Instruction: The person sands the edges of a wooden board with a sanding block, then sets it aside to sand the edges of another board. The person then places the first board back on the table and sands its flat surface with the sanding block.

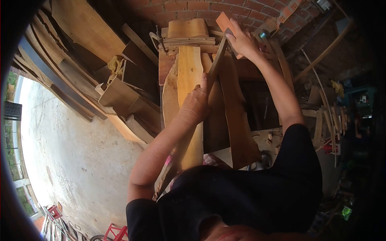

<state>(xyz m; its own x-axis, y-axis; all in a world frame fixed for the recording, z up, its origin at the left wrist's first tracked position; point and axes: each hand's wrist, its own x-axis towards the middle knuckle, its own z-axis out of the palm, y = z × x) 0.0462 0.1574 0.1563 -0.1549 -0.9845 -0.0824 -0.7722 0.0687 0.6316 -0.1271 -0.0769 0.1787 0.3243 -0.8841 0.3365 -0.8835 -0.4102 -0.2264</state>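
Observation:
My left hand (196, 103) is wrapped round a long narrow board (217, 58), thumb along its upper side. The board stands on edge and slants from my body up toward the brick wall. At its far end, my right hand (242, 43) is closed on a flat orange-brown block (223, 23), which touches or nearly touches the board; a dark piece shows beside the fingers. Beneath my left forearm lies a pale yellow plank (189, 74). A wavy-edged brown plank (237, 116) lies on the right.
A metal clamp (157, 39) stands at the bench's back left. Boards (86, 28) lean in a stack on the left, above the concrete floor (84, 160). The brick wall (249, 14) closes off the back. Wood pieces (331, 116) stand at the right.

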